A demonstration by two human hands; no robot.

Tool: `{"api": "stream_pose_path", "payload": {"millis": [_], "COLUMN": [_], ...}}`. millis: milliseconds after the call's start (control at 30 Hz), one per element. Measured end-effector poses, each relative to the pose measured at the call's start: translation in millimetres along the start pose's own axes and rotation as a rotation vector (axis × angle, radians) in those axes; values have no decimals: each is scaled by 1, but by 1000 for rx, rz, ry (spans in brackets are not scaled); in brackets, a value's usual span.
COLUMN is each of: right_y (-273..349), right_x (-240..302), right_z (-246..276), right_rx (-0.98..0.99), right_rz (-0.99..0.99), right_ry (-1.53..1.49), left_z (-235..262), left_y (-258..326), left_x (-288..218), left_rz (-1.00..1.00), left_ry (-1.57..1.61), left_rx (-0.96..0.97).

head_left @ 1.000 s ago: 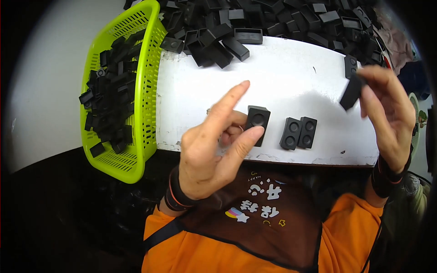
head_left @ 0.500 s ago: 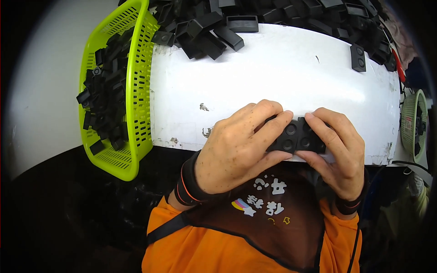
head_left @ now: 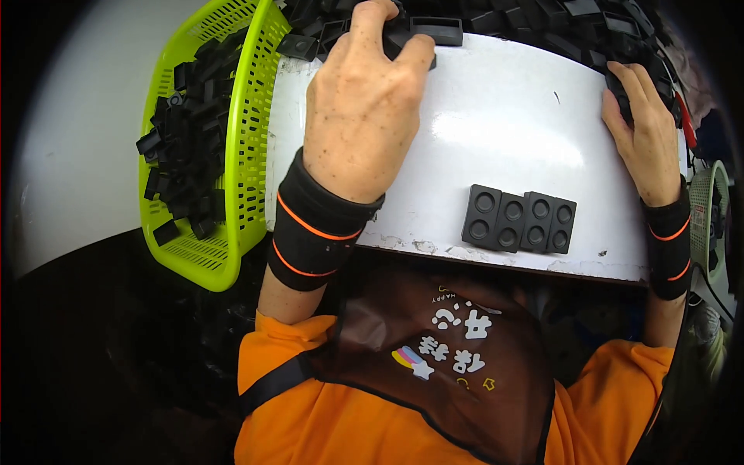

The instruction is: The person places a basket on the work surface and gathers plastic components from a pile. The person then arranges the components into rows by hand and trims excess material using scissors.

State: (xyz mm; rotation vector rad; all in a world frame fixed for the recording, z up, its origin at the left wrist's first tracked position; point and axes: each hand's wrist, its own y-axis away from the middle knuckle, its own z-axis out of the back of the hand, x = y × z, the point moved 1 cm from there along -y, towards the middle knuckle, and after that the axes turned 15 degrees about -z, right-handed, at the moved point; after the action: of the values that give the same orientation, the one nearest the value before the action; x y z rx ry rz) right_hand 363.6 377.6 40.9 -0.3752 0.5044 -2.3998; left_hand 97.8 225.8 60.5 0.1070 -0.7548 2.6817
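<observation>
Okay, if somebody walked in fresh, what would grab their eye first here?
Probably the lime-green basket on the left, holding jumbled black pieces. Next, the row of four black blocks near the front edge of the white tabletop. Then the dark heap along the far edge, with the left hand and right hand at it.

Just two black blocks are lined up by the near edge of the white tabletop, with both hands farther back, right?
Not quite: the head view shows four black blocks lined up by the near edge of the white tabletop, not two. The left hand and right hand are farther back.
</observation>
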Motion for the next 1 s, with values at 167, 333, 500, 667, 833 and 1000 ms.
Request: {"api": "stream_pose_path", "payload": {"millis": [167, 333, 500, 667, 833, 1000], "right_y": [29, 87, 96, 98, 92, 78], "right_x": [11, 39, 77, 85, 92, 145], "right_z": [47, 72, 69, 64, 75, 52], "right_rx": [147, 337, 403, 372, 322, 361], "right_rz": [-238, -507, -320, -199, -243, -74], "right_ry": [-263, -495, -430, -374, -291, -214], "left_z": [15, 29, 28, 26, 48, 47], "left_y": [25, 47, 42, 47, 57, 79], "left_x": [9, -26, -31, -31, -58, -69], "left_rz": [72, 127, 301, 209, 262, 227], "left_ry": [220, 426, 376, 423, 483, 567], "left_rx": [-192, -231, -96, -136, -302, -98]}}
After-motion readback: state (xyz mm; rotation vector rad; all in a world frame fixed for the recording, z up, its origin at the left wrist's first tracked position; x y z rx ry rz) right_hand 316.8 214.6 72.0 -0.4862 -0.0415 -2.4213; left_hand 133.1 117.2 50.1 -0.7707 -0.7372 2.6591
